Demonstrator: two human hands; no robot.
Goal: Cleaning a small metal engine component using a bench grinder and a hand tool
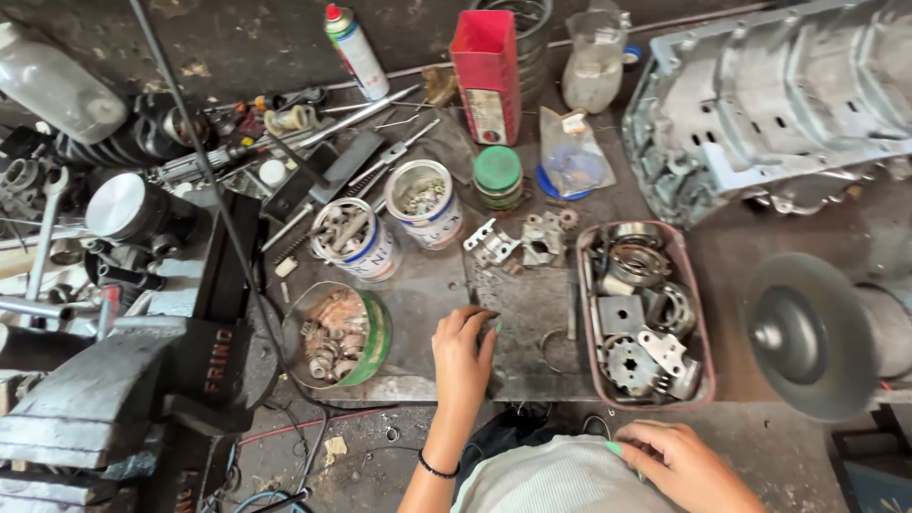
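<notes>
Greasy steel bench [418, 313]: left hand [463, 353], fingers curled, picks small parts beside the green tin [334, 334]; right hand [679, 463] rests loosely open, empty.

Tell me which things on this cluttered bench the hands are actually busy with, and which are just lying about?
In hand:
- left hand resting fingertips on the flat metal plate
- right hand low at the person's lap, off the bench

Lying about:
- tray of metal parts
- green tin of small fittings
- two white cans
- red box
- spray can
- bench vise
</notes>
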